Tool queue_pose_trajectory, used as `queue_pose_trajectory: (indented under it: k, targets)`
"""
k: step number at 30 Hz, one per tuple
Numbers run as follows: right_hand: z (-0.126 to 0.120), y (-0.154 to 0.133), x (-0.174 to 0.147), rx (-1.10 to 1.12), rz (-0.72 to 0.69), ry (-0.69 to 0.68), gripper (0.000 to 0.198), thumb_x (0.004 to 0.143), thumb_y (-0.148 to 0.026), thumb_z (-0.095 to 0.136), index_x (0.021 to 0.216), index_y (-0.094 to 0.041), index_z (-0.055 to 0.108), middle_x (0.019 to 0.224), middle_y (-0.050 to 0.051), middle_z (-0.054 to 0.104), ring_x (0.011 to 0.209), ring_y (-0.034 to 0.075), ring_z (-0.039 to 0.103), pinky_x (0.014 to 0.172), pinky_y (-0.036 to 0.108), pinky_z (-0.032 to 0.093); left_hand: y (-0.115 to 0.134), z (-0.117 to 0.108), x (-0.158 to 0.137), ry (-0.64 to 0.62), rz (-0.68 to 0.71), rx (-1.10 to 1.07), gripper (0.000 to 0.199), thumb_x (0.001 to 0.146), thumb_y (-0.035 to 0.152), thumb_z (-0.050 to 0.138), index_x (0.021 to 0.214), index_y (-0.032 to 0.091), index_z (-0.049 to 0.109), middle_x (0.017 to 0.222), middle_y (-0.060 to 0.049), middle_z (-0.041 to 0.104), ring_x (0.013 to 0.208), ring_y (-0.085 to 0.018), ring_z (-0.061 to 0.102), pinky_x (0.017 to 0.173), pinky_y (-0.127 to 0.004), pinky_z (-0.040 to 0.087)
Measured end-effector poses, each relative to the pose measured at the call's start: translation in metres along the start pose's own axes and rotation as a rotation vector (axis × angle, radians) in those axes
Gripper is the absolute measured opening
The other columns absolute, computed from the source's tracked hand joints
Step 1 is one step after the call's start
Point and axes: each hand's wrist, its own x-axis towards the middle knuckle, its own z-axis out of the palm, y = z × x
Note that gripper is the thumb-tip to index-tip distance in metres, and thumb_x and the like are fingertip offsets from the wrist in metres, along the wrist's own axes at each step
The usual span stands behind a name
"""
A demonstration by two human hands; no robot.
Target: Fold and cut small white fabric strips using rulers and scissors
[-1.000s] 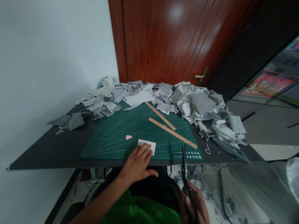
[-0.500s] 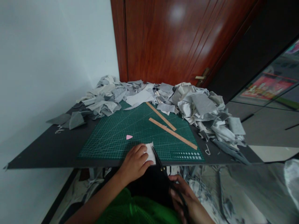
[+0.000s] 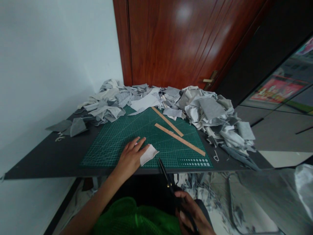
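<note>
A small white fabric piece [image 3: 149, 155] sticks out from the right side of my left hand [image 3: 132, 156], over the front of the green cutting mat [image 3: 110, 140]. This hand grips the fabric along its edge, thumb hidden, while its other fingers stretch forward over the mat. Between those fingertips a bit of the pink chalk [image 3: 136, 143] shows; the rest is covered. My right hand [image 3: 189, 209] is closed around the handles of black scissors [image 3: 165, 174]. Their blades look shut, pointing up at the mat's front edge, with the tip just apart from the fabric.
Two wooden rulers [image 3: 179, 139] lie slanted on the mat. Heaped grey and white fabric scraps [image 3: 210, 109] line the back and right of the dark table [image 3: 44, 156]. A wooden door [image 3: 168, 42] stands behind. More scraps [image 3: 207, 192] litter the floor.
My left hand has moved forward and left with the fabric piece, which has turned and come away from the scissors. The pink chalk is now mostly covered. The scissors have dropped slightly.
</note>
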Motion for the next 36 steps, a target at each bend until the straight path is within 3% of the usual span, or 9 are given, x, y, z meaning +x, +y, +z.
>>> queue_pose_trajectory:
  k: [4, 9, 14, 20, 32, 36]
  targets:
    - [-0.006, 0.004, 0.001, -0.026, -0.003, -0.029, 0.068, 0.069, -0.063, 0.085, 0.122, -0.027, 0.061, 0.065, -0.006, 0.053, 0.046, 0.005, 0.034, 0.046, 0.019, 0.026, 0.012, 0.002, -0.001, 0.076, 0.015, -0.058, 0.046, 0.102, 0.028, 0.048, 0.147, 0.021, 0.050, 0.148, -0.013, 0.055, 0.137, -0.032, 0.048, 0.115, -0.051, 0.041]
    - [-0.007, -0.013, 0.001, -0.012, 0.063, -0.085, 0.072, 0.073, -0.065, 0.081, 0.128, -0.025, 0.058, 0.069, -0.007, 0.051, 0.045, 0.003, 0.032, 0.044, 0.018, 0.023, 0.034, 0.009, -0.004, -0.071, 0.155, -0.081, 0.057, 0.100, 0.049, 0.057, 0.146, 0.017, 0.051, 0.154, -0.014, 0.050, 0.145, -0.032, 0.042, 0.120, -0.050, 0.036]
    - [-0.006, -0.028, -0.005, -0.087, 0.111, -0.074, 0.063, 0.077, -0.061, 0.081, 0.125, -0.025, 0.061, 0.076, -0.005, 0.055, 0.046, 0.003, 0.034, 0.045, 0.018, 0.024, 0.027, 0.011, -0.009, -0.131, 0.245, -0.096, 0.060, 0.099, 0.049, 0.058, 0.150, 0.018, 0.048, 0.161, -0.014, 0.042, 0.152, -0.033, 0.032, 0.125, -0.052, 0.027]
    - [-0.004, -0.023, -0.005, -0.100, 0.122, -0.046, 0.066, 0.079, -0.062, 0.079, 0.128, -0.023, 0.059, 0.072, -0.007, 0.051, 0.046, 0.003, 0.038, 0.045, 0.018, 0.026, 0.020, 0.006, -0.009, -0.211, 0.308, -0.151, 0.058, 0.103, 0.047, 0.052, 0.154, 0.021, 0.043, 0.164, -0.011, 0.038, 0.155, -0.030, 0.027, 0.127, -0.052, 0.024]
    - [0.010, -0.004, -0.003, -0.111, 0.103, 0.032, 0.069, 0.076, -0.068, 0.078, 0.128, -0.028, 0.061, 0.070, -0.004, 0.055, 0.047, 0.006, 0.036, 0.046, 0.020, 0.028, 0.022, 0.010, -0.011, -0.224, 0.304, -0.147, 0.066, 0.104, 0.052, 0.047, 0.158, 0.014, 0.036, 0.166, -0.013, 0.034, 0.156, -0.028, 0.025, 0.128, -0.045, 0.023]
    - [0.011, 0.004, -0.005, -0.088, 0.095, 0.082, 0.069, 0.072, -0.068, 0.081, 0.129, -0.034, 0.062, 0.075, -0.002, 0.061, 0.049, 0.008, 0.040, 0.048, 0.022, 0.034, 0.023, 0.008, -0.010, -0.260, 0.301, -0.122, 0.067, 0.104, 0.053, 0.045, 0.157, 0.014, 0.037, 0.166, -0.014, 0.034, 0.156, -0.028, 0.025, 0.128, -0.045, 0.022]
